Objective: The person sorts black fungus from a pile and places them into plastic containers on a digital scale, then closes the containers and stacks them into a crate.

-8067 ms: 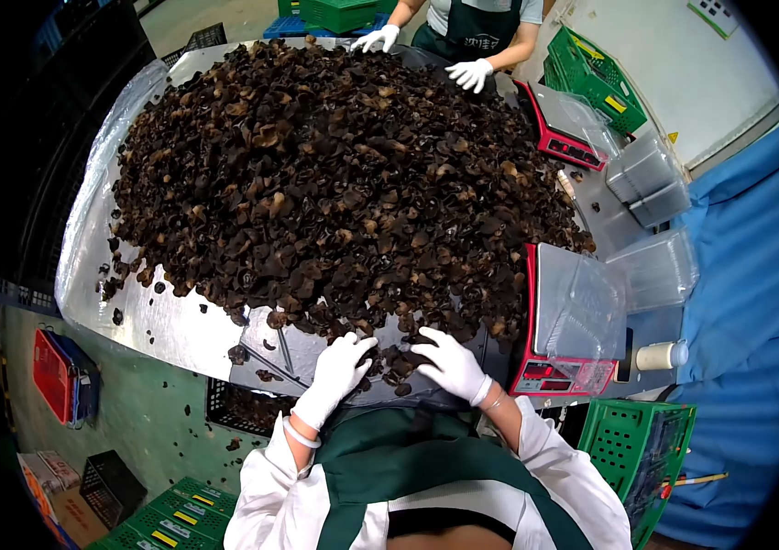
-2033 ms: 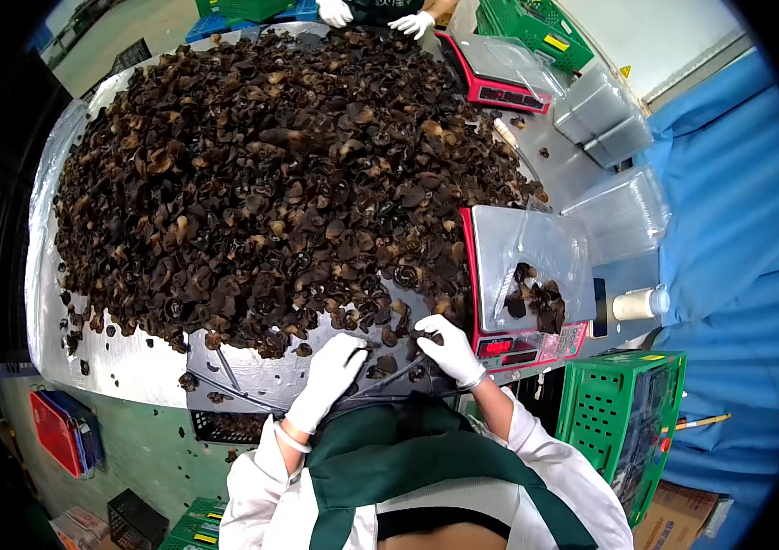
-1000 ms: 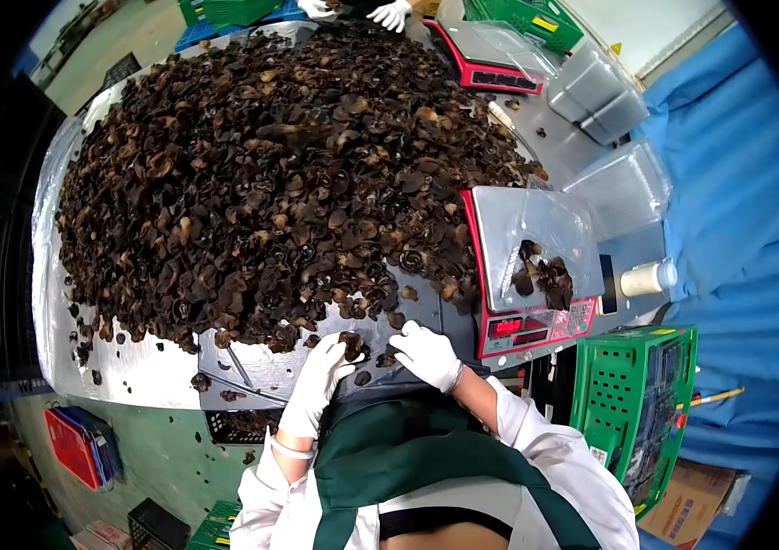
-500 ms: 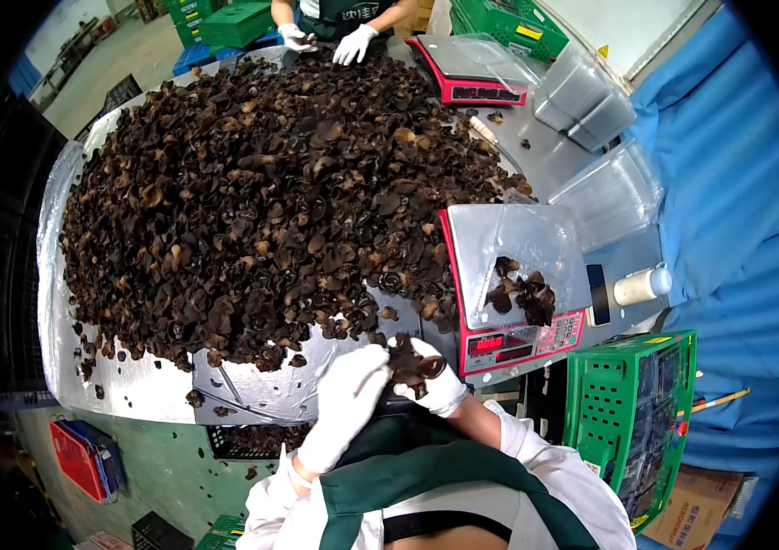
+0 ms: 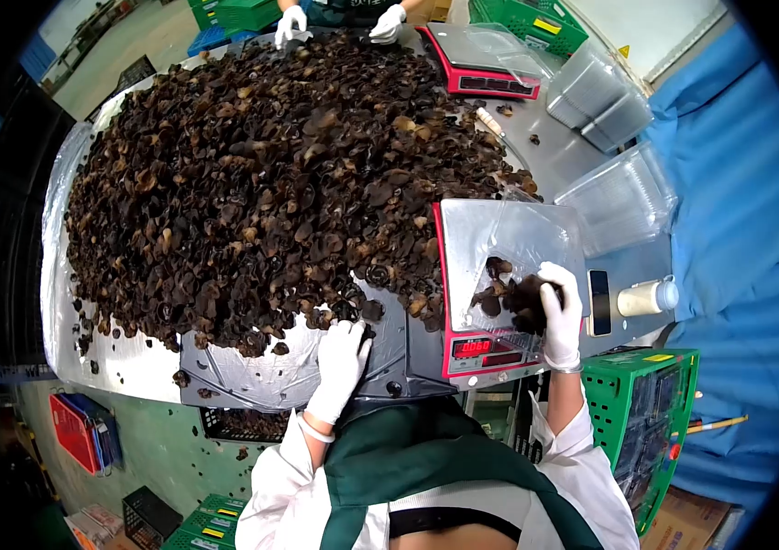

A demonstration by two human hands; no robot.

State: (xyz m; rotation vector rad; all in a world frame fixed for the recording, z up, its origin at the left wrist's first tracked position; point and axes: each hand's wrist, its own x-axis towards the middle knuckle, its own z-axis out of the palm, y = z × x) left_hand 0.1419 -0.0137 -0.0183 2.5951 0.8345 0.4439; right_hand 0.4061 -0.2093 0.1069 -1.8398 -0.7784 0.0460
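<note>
A broad heap of dark brown wood ear mushrooms (image 5: 224,192) covers most of the table. My left hand (image 5: 344,357), white-gloved, reaches its stretched fingers to the near edge of the heap, beside a few loose pieces. My right hand (image 5: 562,307), also gloved, is over the near right part of the red-framed scale (image 5: 472,229), its fingers curled round a clump of wood ear mushrooms (image 5: 527,298). More pieces lie on the clear plastic on the scale pan, next to that clump. Red digits glow on the scale's display (image 5: 479,347).
Across the table, a co-worker's gloved hands (image 5: 388,25) are at the heap's far edge, near a second red scale (image 5: 486,55). Clear plastic boxes (image 5: 596,96), a phone (image 5: 598,302) and a white bottle (image 5: 648,297) stand to the right. A green crate (image 5: 637,367) is below them.
My right hand has carried the mushrooms from in front of my body right to the scale. My left hand has parted from it and moved to the heap's edge. The co-worker's hands have spread apart.
</note>
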